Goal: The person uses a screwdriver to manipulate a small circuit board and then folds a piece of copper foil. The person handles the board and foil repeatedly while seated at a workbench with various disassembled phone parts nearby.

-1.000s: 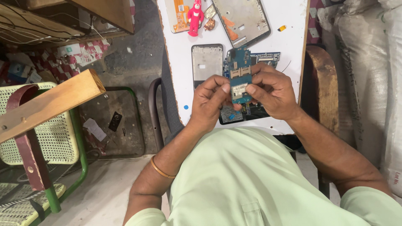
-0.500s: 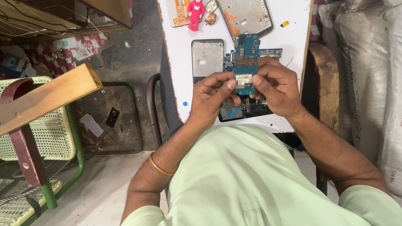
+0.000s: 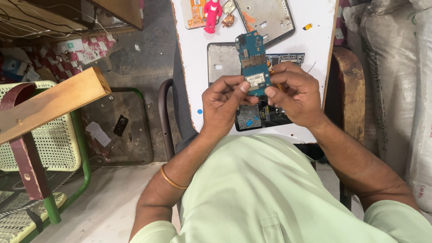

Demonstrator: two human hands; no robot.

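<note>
blue circuit board (image 3: 253, 63) held upright above the white table (image 3: 193, 67), pinched at its lower end between both hands. left hand (image 3: 223, 105) fingers close on its 7 o'clock edge; right hand (image 3: 294, 94) fingers grip the 4 o'clock edge. a grey phone frame (image 3: 223, 60) lies flat at 9 o'clock of the board, a red figurine (image 3: 211, 13) at 11 o'clock. table's left edge borders bare concrete floor (image 3: 135, 67); sacks (image 3: 396, 67) crowd the right side.

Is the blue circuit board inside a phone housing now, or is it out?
Out. Both hands, left hand and right hand, hold the blue circuit board bare above the white table; a grey phone frame lies separately beneath.
</note>
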